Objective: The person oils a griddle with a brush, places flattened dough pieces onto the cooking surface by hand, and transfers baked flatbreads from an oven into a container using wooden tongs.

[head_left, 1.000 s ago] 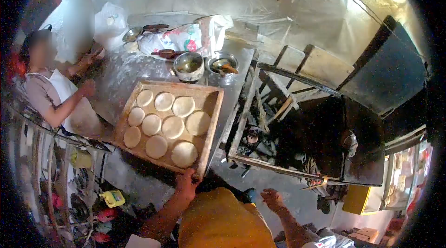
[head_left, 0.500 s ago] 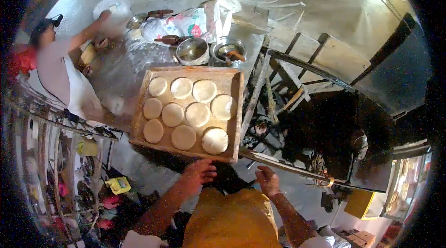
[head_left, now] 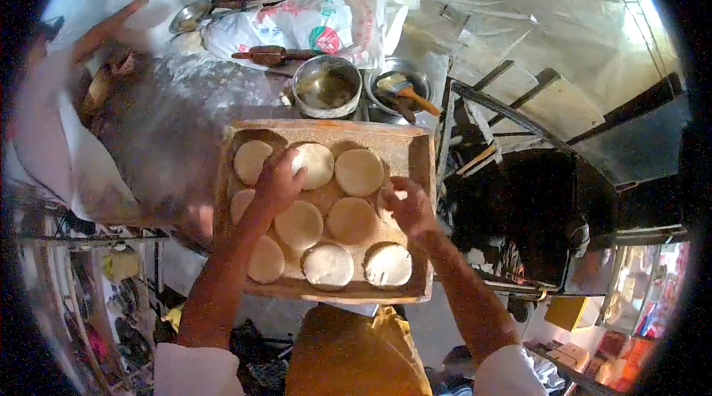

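A shallow wooden tray point(head_left: 326, 126) holds several flat pale dough rounds, among them a front one point(head_left: 328, 266) and a back one point(head_left: 359, 172). Over the tray's left part is my left hand point(head_left: 280, 182), fingers apart, with its thumb side at the edge of a dough round point(head_left: 314, 165). My right hand point(head_left: 409, 207) is at the tray's right side. Its bent fingers are on another dough round point(head_left: 383, 202), which they mostly cover. Both forearms reach across the tray's front and hide parts of the rounds beneath.
Behind the tray stand a metal pot point(head_left: 326, 88) and a metal bowl with a brush point(head_left: 411, 93). A printed sack point(head_left: 297, 25) and rolling pins point(head_left: 271, 55) lie on the floury table point(head_left: 178, 121). Another person point(head_left: 67, 121) works at the left. A dark opening point(head_left: 526, 210) lies right.
Both my hands have moved forward from the tray's front edge to over the dough rounds. The view has come nearer the tray. The other person's arm remains stretched toward the plastic bag.
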Available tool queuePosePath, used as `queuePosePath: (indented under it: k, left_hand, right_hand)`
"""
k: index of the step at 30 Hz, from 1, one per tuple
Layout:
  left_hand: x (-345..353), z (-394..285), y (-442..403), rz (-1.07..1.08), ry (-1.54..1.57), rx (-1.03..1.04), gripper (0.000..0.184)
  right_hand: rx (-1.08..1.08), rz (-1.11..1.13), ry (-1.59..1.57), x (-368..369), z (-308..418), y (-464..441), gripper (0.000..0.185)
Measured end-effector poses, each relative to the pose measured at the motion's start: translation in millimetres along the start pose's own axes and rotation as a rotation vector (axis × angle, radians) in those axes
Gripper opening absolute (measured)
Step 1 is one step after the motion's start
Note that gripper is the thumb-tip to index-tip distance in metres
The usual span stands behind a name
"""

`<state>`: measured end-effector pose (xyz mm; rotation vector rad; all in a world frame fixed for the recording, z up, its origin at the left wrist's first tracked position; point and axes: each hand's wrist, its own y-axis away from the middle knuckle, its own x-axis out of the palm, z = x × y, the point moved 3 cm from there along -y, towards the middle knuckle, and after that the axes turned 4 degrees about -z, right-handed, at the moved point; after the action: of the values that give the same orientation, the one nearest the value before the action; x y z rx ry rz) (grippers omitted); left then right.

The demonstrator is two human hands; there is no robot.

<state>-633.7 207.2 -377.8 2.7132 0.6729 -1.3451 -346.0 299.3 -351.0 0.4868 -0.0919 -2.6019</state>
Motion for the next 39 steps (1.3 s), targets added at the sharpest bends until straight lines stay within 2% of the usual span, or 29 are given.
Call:
queuePosePath:
  k: [1, 2, 5, 9, 10, 11, 12, 13, 14, 15, 16, 17, 20, 21, 23, 25, 26, 27, 29, 31, 32, 33, 35, 36, 39]
  left_hand:
    - [13.2, 16.6, -10.0, -0.006, -0.028, 0.028, 0.044]
    - [18.7, 20.9, -22.0, -0.013, -0.057, 0.056, 0.047]
    - [22.6, 22.3, -30.4, 0.053, -0.057, -0.002, 0.044]
    - [14.8, 6.8, -34.0, 0.15, -0.085, -0.079, 0.04]
    - [16.9, 8.8, -30.0, 0.115, 0.11, -0.158, 0.039]
    - [20.4, 9.3, -26.4, 0.078, 0.309, -0.239, 0.039]
    - [-1.7, -9.2, -24.3, 0.113, 0.377, -0.488, 0.043]
    - [3.3, 1.6, -16.5, 0.12, 0.376, -0.488, 0.043]
    - [-0.8, 4.0, -12.2, 0.02, 0.24, -0.292, 0.045]
    - [-2.8, 3.5, -11.7, -0.085, 0.107, -0.092, 0.047]
    - [-3.2, 8.1, -9.4, -0.059, -0.02, -0.002, 0.049]
    - [-14.8, -5.3, -12.5, -0.043, -0.144, 0.091, 0.051]
    - [-6.0, -5.9, -12.5, 0.054, -0.18, 0.034, 0.051]
    - [2.3, -6.7, -12.4, 0.009, -0.223, 0.048, 0.05]
    - [11.4, -12.9, -12.3, -0.039, -0.266, 0.064, 0.049]
    - [8.4, -24.0, -16.2, 0.102, -0.199, -0.11, 0.041]
    - [11.6, -20.6, -16.4, 0.147, -0.179, -0.169, 0.038]
    - [29.8, 0.6, -15.6, 0.117, -0.089, -0.106, 0.033]
    - [39.5, 27.4, -10.6, 0.09, 0.003, -0.035, 0.028]
    - [37.7, 37.2, 8.4, 0.188, 0.256, 0.092, 0.023]
    - [5.7, 6.1, 11.1, 0.015, 0.171, 0.364, 0.021]
    - [7.9, 0.0, 18.9, 0.024, 0.177, 0.37, 0.021]
    - [20.3, 2.8, 36.9, -0.011, 1.439, -0.403, 0.026]
    - [21.8, -12.6, 36.0, -0.002, 1.443, -0.393, 0.026]
    - [35.2, -76.0, 41.4, 0.265, 2.214, -0.607, 0.074]
  right_hand:
    - [0.136, -0.013, 0.003, 6.2, -12.6, -16.6, 0.025]
    - [0.24, -0.117, -0.057, 10.9, -15.4, -29.5, 0.026]
    - [0.374, -0.055, -0.065, 12.9, -13.5, -47.3, 0.028]
    - [0.38, -0.09, -0.044, 24.2, -23.5, -59.7, 0.032]
    - [0.28, -0.127, -0.017, 26.1, -32.9, -60.3, 0.029]
    - [0.285, -0.132, -0.018, 23.5, -27.4, -60.6, 0.029]
    - [0.299, -0.055, 0.065, 22.0, -16.4, -61.2, 0.026]
    - [0.314, 0.022, 0.145, 23.4, -11.4, -60.3, 0.024]
    - [0.318, 0.021, 0.145, 26.4, -13.1, -58.5, 0.024]
    - [0.209, 0.007, 0.157, 29.4, -12.0, -59.0, 0.025]
    - [0.103, -0.007, 0.168, 31.3, -10.3, -59.3, 0.027]
    - [0.107, -0.008, 0.167, 28.2, -11.7, -62.3, 0.027]
    - [0.2, 0.128, 0.034, 13.3, -20.3, -77.0, 0.023]
    - [0.192, -0.022, 0.23, 8.7, -21.5, -75.8, 0.025]
    - [0.171, -0.058, 0.329, 11.7, -21.4, -75.0, 0.026]
    - [-0.057, -0.061, 0.325, 24.3, -36.7, -72.5, 0.026]
    - [-0.11, -0.122, 0.415, 28.4, -19.3, -63.0, 0.022]
    - [-0.281, -0.113, 0.493, 28.6, -0.6, -54.0, 0.014]
    - [-0.472, -0.088, 0.398, 17.7, 26.9, -36.4, 0.017]
    - [-0.334, -0.126, -0.043, 0.2, 14.7, -19.3, 0.025]
    - [-0.21, -0.11, -0.349, -13.7, -0.7, -11.1, 0.036]
    - [-0.023, -0.075, -0.67, -19.9, -1.3, -8.9, 0.039]
    - [0.303, -0.074, -1.119, -24.9, 15.6, -0.1, 0.048]
    - [0.537, -0.133, -1.304, -19.9, 10.4, 4.5, 0.052]
    - [0.463, -0.103, -1.486, -21.8, 41.7, 24.6, 0.074]
